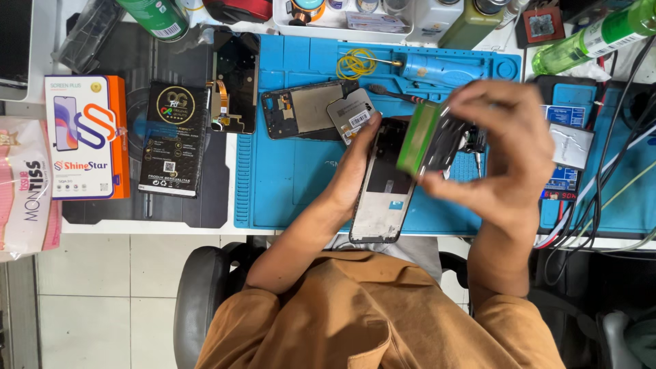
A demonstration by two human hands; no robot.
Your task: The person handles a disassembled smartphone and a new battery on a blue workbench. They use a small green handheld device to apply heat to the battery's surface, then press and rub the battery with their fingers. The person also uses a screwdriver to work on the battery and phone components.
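My left hand (357,160) rests on the upper edge of an opened phone frame (377,198) that lies upright on the blue work mat (287,178). My right hand (502,147) is raised above the mat and grips a dark flat part with a green edge (425,140), blurred by motion. That part hovers just right of the phone frame's top. A grey part with a barcode label (350,111) lies beside my left fingertips.
A second dismantled phone body (301,109) and a screen with a flex cable (232,82) lie left of the hands. A black box (174,140), an orange-and-white box (85,137) and a tissue pack (24,188) lie farther left. Yellow rubber bands (355,65), bottles and cables ring the mat.
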